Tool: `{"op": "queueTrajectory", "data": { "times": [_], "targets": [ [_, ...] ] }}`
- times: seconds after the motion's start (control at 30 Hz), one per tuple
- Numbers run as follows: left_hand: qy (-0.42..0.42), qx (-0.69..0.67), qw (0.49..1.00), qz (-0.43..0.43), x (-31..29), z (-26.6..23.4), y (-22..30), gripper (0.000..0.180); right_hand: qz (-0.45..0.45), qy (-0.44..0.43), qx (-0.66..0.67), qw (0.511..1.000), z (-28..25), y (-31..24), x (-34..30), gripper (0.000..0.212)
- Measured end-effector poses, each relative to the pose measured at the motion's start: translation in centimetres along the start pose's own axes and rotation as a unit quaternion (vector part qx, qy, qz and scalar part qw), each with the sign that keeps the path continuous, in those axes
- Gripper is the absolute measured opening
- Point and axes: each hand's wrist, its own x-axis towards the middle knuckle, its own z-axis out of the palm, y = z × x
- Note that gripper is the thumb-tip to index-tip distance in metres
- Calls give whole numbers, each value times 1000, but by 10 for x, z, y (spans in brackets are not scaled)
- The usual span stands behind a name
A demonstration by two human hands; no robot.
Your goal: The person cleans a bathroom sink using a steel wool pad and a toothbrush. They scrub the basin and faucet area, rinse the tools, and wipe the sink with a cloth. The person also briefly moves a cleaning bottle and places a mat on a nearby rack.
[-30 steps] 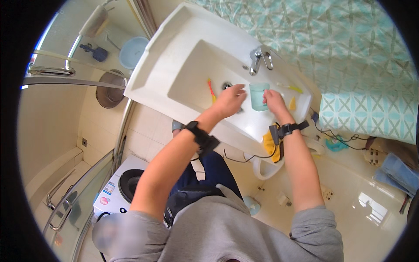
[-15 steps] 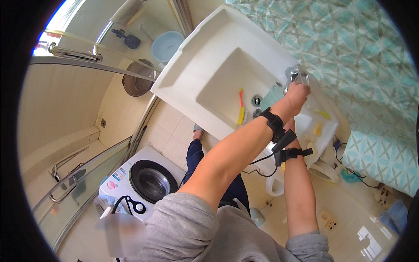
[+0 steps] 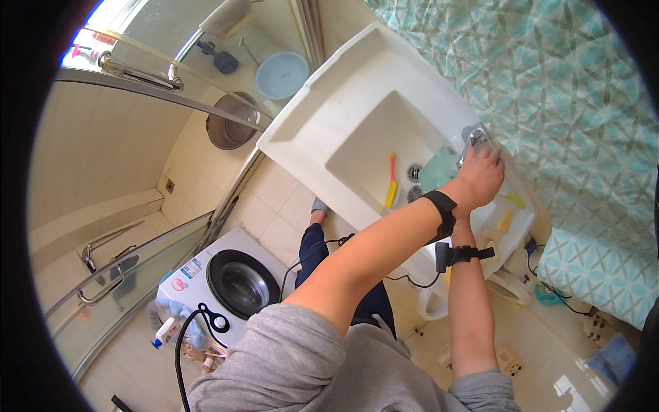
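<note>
My left hand (image 3: 482, 177) reaches across to the chrome faucet (image 3: 475, 137) at the right side of the white sink (image 3: 329, 103). Its fingers curl against the faucet, back of the hand upward. My right forearm (image 3: 470, 309) comes up underneath, and the left wrist hides most of the right hand, so its fingers do not show. A pale teal, flat piece (image 3: 439, 169) lies in the basin beside the drain (image 3: 414, 172), close to my hands. Left of the drain rests a brush with a red and yellow handle (image 3: 392, 180). A dark grey scrubber (image 3: 415, 193) sits below the drain.
A white washing machine (image 3: 223, 275) stands at the lower left. Behind the glass partition are a light blue basin (image 3: 282, 75) and a grey-brown bucket (image 3: 230, 123). A teal patterned curtain (image 3: 535, 82) hangs along the right. Yellow items (image 3: 506, 221) lie on the sink's ledge.
The view has shifted slightly. My left hand has turned at the faucet, showing more of its back and fingers. More of the teal piece shows.
</note>
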Motion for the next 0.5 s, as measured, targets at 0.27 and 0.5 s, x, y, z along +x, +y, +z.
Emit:
{"op": "queueTrajectory", "data": {
  "times": [0.27,0.5],
  "targets": [
    [29,77,996,34,-7,13,-4,51,-43,-14,-9,999,7,10,1,59],
    [3,51,998,49,-8,5,-8,57,17,61,12,998,21,2,-16,48]
  ]
}}
